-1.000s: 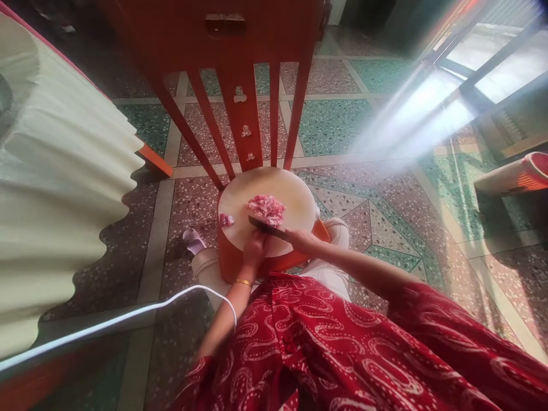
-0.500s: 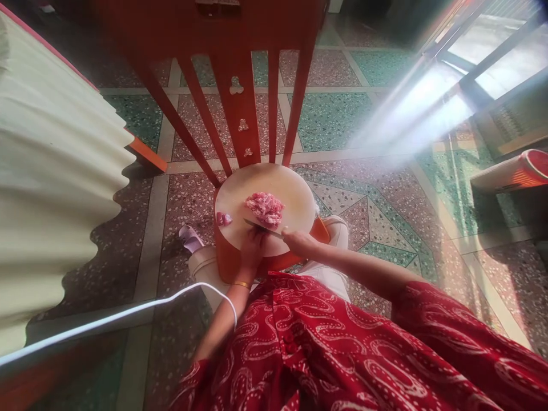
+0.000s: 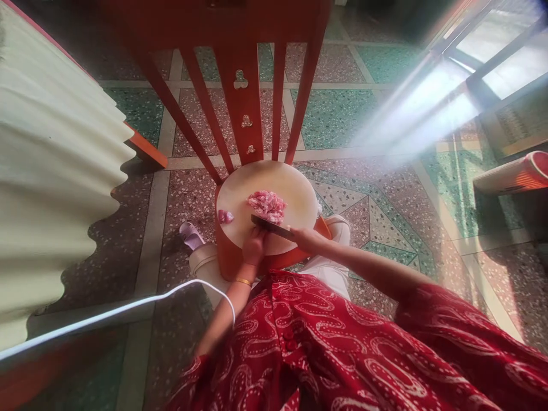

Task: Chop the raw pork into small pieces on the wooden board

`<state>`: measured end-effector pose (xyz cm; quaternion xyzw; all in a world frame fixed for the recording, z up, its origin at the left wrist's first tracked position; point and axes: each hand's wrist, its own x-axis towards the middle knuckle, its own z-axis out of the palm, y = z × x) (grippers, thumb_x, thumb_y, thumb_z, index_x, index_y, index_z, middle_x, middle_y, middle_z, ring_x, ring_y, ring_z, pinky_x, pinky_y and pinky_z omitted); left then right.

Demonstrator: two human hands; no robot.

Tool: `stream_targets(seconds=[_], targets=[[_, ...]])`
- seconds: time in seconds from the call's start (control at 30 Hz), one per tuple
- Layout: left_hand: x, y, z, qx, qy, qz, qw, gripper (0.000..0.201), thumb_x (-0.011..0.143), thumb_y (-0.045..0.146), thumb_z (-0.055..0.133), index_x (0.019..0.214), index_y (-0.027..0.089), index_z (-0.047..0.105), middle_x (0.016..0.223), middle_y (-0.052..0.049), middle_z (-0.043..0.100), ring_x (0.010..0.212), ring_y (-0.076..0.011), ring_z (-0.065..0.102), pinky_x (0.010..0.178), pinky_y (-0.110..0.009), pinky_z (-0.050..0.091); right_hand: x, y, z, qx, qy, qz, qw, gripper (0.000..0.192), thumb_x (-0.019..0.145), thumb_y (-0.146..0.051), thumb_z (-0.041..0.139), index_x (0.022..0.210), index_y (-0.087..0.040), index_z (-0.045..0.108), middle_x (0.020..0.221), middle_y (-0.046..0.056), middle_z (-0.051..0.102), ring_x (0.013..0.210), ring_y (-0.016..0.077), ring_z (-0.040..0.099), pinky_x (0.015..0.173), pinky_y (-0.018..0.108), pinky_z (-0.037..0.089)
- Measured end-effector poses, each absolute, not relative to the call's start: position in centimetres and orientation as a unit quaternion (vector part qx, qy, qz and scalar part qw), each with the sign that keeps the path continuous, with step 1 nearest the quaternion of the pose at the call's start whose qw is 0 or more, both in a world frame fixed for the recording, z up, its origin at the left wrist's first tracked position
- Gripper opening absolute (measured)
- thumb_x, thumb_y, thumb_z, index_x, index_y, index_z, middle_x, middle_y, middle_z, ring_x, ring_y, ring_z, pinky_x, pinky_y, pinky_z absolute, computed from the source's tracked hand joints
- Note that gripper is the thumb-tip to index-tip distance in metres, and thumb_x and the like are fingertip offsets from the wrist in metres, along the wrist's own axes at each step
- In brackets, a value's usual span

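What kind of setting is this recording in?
Probably a home, with food being cut at floor level: patterned terrazzo floor, a wooden chair, and a round chopping block holding chopped pink meat.

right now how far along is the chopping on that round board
Done: a pile of chopped pink pieces sits mid-board. In hand: the right hand holds the knife at the pile's near edge, while the left hand rests on the round board beside the blade. Left: a small pink piece lies apart near the board's left edge, seemingly uncut; how fine the pile is cannot be judged.
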<state>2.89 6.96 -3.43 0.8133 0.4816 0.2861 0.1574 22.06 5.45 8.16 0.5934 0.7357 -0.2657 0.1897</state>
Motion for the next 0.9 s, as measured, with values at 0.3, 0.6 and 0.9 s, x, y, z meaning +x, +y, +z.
stream_targets(seconds=[0.3, 0.6, 0.9], targets=[[2.5, 6.4, -3.4, 0.790, 0.518, 0.309, 0.109, 0.021, 0.089, 0.024, 0.045, 0.095, 0.018, 0.064, 0.100, -0.013, 0.061, 0.094, -0.0234, 0.056, 0.084, -0.040, 0.046, 21.2, 4.6, 9.5, 0.593, 0.749, -0.230, 0.189, 0.035, 0.093, -0.014, 0.035, 0.127, -0.014, 0.041, 0.080, 0.010, 0.067, 0.075, 0.0229, 0.068, 0.059, 0.028, 0.048], [2.4, 6.5, -4.2, 0.791, 0.499, 0.321, 0.151, 0.022, 0.091, 0.023, 0.045, 0.100, 0.018, 0.064, 0.102, -0.010, 0.064, 0.097, -0.0219, 0.057, 0.089, -0.038, 0.047, 20.5, 4.3, 8.8, 0.581, 0.744, -0.263, 0.197, 0.039, 0.088, -0.013, 0.040, 0.127, -0.015, 0.042, 0.083, 0.011, 0.067, 0.081, 0.0251, 0.068, 0.063, 0.030, 0.050], [2.8, 6.9, -3.6, 0.800, 0.507, 0.287, 0.143, 0.022, 0.091, 0.022, 0.044, 0.096, 0.018, 0.065, 0.092, -0.010, 0.065, 0.088, -0.0216, 0.058, 0.082, -0.037, 0.048, 15.7, 9.3, 7.3, 0.576, 0.756, -0.282, 0.131, 0.033, 0.090, -0.016, 0.039, 0.122, -0.018, 0.047, 0.106, 0.014, 0.064, 0.093, 0.0253, 0.064, 0.070, 0.033, 0.050]])
